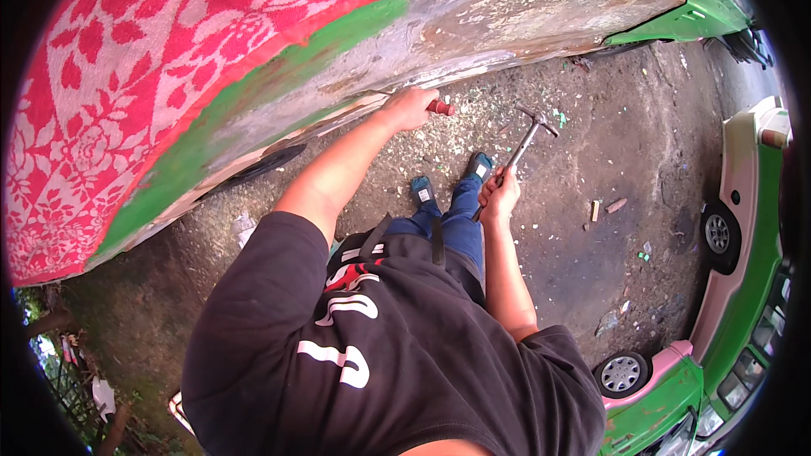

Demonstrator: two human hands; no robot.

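My left hand is closed around a tool with a red handle, close against the lower edge of a scraped car panel. The tool's far end is mostly hidden by the hand and the panel, so its kind does not show. Lower and to the right, my right hand grips a slim hammer by its shaft. The hammer's narrow metal head points away from me, apart from the panel and the red handle. Patches of green paint remain on the mostly bare, blotchy panel.
A red and white floral cloth drapes over the car above the panel. Pale chips litter the rough ground around my feet. Small wood pieces lie to the right. Green and pink cars stand along the right side.
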